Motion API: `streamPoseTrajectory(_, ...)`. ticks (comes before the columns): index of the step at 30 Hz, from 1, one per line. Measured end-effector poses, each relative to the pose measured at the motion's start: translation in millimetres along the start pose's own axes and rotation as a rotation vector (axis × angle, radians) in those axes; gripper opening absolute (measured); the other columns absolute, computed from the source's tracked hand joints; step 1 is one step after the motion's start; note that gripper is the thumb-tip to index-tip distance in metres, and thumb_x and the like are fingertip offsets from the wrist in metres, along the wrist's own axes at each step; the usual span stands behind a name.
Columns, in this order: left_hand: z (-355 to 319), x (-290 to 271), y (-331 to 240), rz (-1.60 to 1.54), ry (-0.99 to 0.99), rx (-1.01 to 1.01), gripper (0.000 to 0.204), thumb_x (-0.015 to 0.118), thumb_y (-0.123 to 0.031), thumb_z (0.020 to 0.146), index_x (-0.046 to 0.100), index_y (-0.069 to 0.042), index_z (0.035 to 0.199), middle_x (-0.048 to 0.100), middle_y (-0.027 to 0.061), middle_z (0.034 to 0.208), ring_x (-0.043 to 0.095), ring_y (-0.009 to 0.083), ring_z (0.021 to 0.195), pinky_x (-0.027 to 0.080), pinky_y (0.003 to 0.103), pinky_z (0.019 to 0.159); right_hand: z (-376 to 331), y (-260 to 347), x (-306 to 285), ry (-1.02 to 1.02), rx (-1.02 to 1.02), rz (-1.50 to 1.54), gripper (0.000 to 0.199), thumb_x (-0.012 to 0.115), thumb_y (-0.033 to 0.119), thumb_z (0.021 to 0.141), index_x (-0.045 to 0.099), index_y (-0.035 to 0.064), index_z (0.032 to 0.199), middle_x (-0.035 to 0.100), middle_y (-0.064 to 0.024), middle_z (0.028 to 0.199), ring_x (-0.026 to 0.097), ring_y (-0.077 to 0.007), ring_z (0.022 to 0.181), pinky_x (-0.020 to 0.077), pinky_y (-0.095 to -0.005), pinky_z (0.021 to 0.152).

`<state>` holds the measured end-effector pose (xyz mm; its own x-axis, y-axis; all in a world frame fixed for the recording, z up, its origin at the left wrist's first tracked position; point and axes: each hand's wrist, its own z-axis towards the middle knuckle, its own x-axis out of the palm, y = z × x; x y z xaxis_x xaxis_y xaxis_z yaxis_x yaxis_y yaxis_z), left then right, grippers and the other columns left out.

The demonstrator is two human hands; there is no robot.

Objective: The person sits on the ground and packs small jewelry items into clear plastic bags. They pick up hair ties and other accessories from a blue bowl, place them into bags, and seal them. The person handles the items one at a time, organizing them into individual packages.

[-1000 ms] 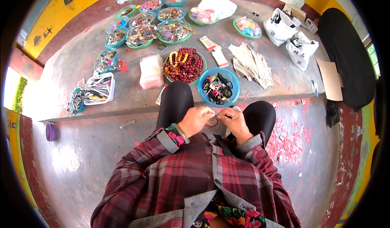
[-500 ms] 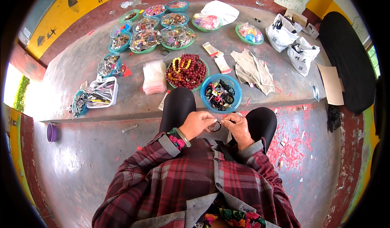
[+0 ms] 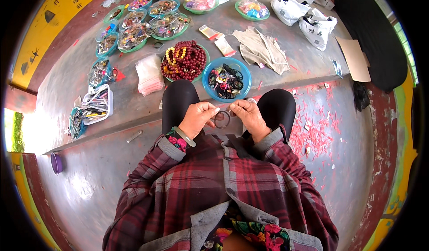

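A thin black hair tie (image 3: 221, 127) hangs as a round loop between my hands, just in front of the blue bowl. My left hand (image 3: 195, 120) pinches it at its upper left between thumb and forefinger; a pale bangle circles that wrist. At the loop's upper right, my right hand (image 3: 251, 118) grips it in a similar pinch. Whether a charm is attached is too small to tell. Beyond my fingers, the blue plastic bowl (image 3: 206, 84) holds a tangle of black bands with small colourful pieces.
A green bowl (image 3: 207, 56) of dark red and yellow beads sits behind my left knee, beside a stack of clear bags (image 3: 149, 74). Farther back are several trinket bowls, a beige cloth (image 3: 261, 50) and white plastic bags (image 3: 317, 27). A pen tray (image 3: 108, 103) lies left.
The black hair tie now shows as a fuller loop, with my hands slightly farther apart. The whole view has shifted, so the bowls appear higher and farther left.
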<state>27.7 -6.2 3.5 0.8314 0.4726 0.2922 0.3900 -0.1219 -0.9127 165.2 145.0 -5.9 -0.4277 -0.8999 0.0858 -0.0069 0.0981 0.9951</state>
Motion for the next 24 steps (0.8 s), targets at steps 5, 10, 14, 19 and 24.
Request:
streamPoseTrajectory(5,1,3,-3,-0.042,-0.095,0.019,0.015,0.054,-0.014,0.091,0.06,-0.001,0.092,0.065,0.0066,0.086,0.061,0.009,0.072,0.049,0.019,0.057,2,0,-2,-0.012,0.057,0.059,0.02,0.06,0.02,0.087,0.063,0.0005,0.085,0.058,0.0005,0.074,0.05,-0.0069,0.068,0.0412,-0.0225,0.064)
streamPoseTrajectory(10,4,3,6,-0.209,-0.169,0.134,0.016,0.054,-0.016,0.091,0.061,-0.001,0.092,0.064,0.0056,0.09,0.061,0.0101,0.08,0.05,0.023,0.065,3,-4,4,0.072,0.143,0.011,0.016,0.064,0.016,0.083,0.062,-0.0003,0.084,0.06,0.0001,0.076,0.052,-0.0072,0.071,0.0424,-0.0229,0.067)
streamPoseTrajectory(14,6,-4,6,-0.258,-0.098,0.117,0.015,0.053,-0.015,0.092,0.059,-0.002,0.092,0.064,0.0085,0.093,0.062,0.012,0.085,0.05,0.022,0.063,4,-1,2,0.076,0.158,0.123,0.013,0.063,0.013,0.082,0.061,-0.0005,0.081,0.061,-0.0015,0.077,0.055,-0.008,0.073,0.0444,-0.0233,0.069)
streamPoseTrajectory(19,3,-8,-15,-0.057,-0.067,-0.024,0.017,0.055,-0.017,0.09,0.061,-0.001,0.095,0.066,0.0084,0.088,0.062,0.0098,0.079,0.045,0.019,0.057,2,5,3,0.156,0.176,0.044,0.011,0.061,0.01,0.081,0.06,-0.0008,0.081,0.062,-0.004,0.075,0.058,-0.0102,0.07,0.0467,-0.0245,0.068)
streamPoseTrajectory(24,6,-15,-5,0.025,-0.077,0.031,0.017,0.057,-0.015,0.089,0.062,0.001,0.092,0.066,0.0091,0.082,0.06,0.0076,0.069,0.041,0.017,0.053,4,0,1,0.185,0.19,0.043,0.013,0.062,0.013,0.082,0.06,-0.0002,0.082,0.063,-0.0043,0.076,0.059,-0.0105,0.07,0.0465,-0.025,0.069)
